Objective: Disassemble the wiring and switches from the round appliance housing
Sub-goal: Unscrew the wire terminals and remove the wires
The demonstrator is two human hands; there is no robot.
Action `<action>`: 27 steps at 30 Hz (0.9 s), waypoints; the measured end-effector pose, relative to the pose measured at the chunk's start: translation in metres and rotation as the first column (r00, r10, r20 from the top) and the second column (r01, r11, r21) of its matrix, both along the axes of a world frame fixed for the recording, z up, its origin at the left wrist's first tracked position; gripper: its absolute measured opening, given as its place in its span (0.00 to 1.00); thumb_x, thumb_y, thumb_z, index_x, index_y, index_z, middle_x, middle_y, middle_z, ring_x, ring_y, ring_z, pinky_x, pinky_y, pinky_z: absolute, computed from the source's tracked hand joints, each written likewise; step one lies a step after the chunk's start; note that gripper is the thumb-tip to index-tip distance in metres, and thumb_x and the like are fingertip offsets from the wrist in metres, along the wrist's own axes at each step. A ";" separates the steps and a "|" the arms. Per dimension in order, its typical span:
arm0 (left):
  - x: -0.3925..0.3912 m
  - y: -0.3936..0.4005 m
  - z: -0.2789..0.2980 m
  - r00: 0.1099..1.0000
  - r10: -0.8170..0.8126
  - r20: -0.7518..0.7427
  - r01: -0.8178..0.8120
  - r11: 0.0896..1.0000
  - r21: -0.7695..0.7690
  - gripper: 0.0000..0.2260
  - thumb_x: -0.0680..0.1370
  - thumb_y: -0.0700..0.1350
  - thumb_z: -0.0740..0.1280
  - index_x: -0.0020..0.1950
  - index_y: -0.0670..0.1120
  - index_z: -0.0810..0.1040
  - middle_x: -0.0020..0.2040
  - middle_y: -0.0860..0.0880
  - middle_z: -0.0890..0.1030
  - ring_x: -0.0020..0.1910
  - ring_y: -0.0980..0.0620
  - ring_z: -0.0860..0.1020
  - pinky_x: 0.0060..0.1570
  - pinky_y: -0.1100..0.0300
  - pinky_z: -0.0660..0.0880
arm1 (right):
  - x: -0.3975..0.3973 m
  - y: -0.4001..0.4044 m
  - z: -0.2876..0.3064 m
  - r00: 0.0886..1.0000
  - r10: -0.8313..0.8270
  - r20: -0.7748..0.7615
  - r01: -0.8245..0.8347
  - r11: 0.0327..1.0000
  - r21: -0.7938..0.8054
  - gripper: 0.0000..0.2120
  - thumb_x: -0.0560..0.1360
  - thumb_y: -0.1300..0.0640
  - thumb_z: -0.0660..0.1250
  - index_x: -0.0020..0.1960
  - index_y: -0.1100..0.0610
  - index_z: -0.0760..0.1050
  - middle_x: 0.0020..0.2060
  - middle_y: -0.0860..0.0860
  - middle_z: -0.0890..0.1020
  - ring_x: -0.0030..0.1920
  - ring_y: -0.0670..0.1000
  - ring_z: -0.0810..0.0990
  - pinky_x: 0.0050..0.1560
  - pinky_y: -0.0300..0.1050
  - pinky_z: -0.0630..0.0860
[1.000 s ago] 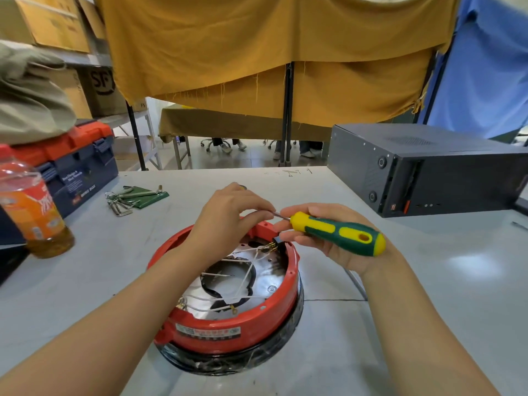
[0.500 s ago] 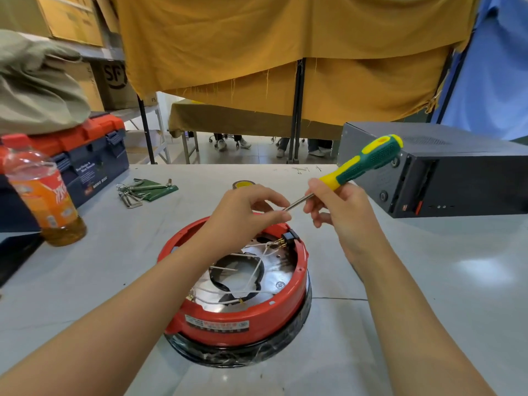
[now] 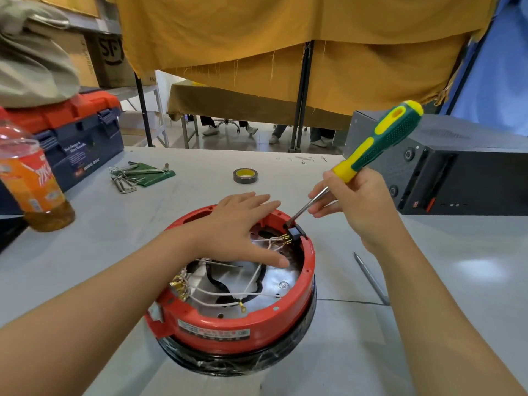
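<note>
The round red appliance housing (image 3: 310, 261) lies upside down on the grey table, a black band round its base. White wires (image 3: 225, 294) with brass terminals cross its silver inside. A black switch block (image 3: 295, 233) sits at the far right rim. My left hand (image 3: 240, 227) rests flat, fingers spread, over the far part of the housing. My right hand (image 3: 358, 201) grips a green and yellow screwdriver (image 3: 380, 140); its tip touches the switch block.
A black computer case (image 3: 457, 167) lies at the right. A tape roll (image 3: 245, 175), hex keys (image 3: 128, 175), a blue and orange toolbox (image 3: 77, 130) and an orange drink bottle (image 3: 31, 184) stand at the back and left. A thin metal rod (image 3: 370, 277) lies right of the housing.
My left hand stopped pinching at the switch and spread flat over the housing. My right hand swung the screwdriver from lying sideways to handle up, and its tip came down onto the switch block.
</note>
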State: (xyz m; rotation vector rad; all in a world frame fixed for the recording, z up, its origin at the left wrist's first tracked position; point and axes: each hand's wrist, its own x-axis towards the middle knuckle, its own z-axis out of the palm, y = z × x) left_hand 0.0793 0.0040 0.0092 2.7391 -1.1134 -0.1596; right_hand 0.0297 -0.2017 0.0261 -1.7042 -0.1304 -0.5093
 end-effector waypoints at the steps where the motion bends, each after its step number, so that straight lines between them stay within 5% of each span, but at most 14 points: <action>1: 0.001 -0.002 -0.003 1.000 -0.004 -0.003 0.004 1.000 0.010 0.48 0.62 0.76 0.59 0.77 0.58 0.47 0.78 0.57 0.45 0.76 0.55 0.42 0.74 0.49 0.42 | 0.001 0.001 0.001 1.000 0.006 0.003 -0.006 1.000 -0.006 0.08 0.80 0.62 0.61 0.43 0.62 0.73 0.31 0.52 0.83 0.28 0.53 0.82 0.29 0.40 0.78; 20: 0.009 0.001 -0.023 1.000 -0.018 0.024 0.018 1.000 -0.011 0.47 0.61 0.80 0.48 0.76 0.62 0.46 0.77 0.61 0.43 0.75 0.60 0.40 0.74 0.49 0.39 | 0.009 0.014 0.007 0.998 0.014 0.065 0.005 0.958 -0.288 0.09 0.78 0.60 0.64 0.39 0.54 0.71 0.31 0.54 0.81 0.26 0.53 0.81 0.28 0.42 0.78; 27: 0.003 -0.001 -0.018 1.000 0.001 0.018 -0.001 1.000 0.014 0.45 0.64 0.76 0.51 0.77 0.60 0.47 0.78 0.59 0.44 0.75 0.58 0.41 0.73 0.50 0.40 | 0.005 0.025 0.007 0.983 0.007 0.184 0.070 0.911 -0.406 0.10 0.77 0.59 0.66 0.38 0.53 0.70 0.30 0.51 0.80 0.24 0.46 0.79 0.27 0.33 0.75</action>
